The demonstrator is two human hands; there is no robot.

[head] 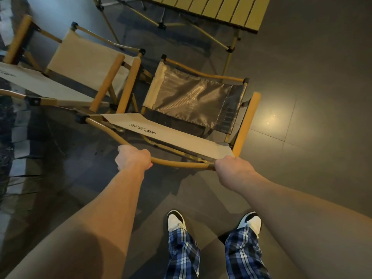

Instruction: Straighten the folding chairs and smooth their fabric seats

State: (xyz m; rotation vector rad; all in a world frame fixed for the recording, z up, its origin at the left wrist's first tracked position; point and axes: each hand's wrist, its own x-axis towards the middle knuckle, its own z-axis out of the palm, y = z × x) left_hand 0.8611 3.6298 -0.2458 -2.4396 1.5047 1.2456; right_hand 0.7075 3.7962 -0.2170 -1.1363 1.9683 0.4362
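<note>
A folding chair with a yellow tube frame stands in front of me, its beige backrest band (171,135) nearest and its seat (193,97) showing dark mesh with a creased, sagging surface. My left hand (133,158) grips the curved top bar (181,164) of the backrest at its left part. My right hand (233,168) grips the same bar at its right end, beside the right wooden armrest (246,121). A second folding chair with a smooth beige seat (86,61) stands to the left, its armrests close against the first chair.
A slatted yellow folding table (217,11) stands at the far side on thin metal legs. A third chair's beige fabric (30,81) shows at the left edge. Grey tiled floor (312,87) lies open to the right. My feet in white shoes are below the chair.
</note>
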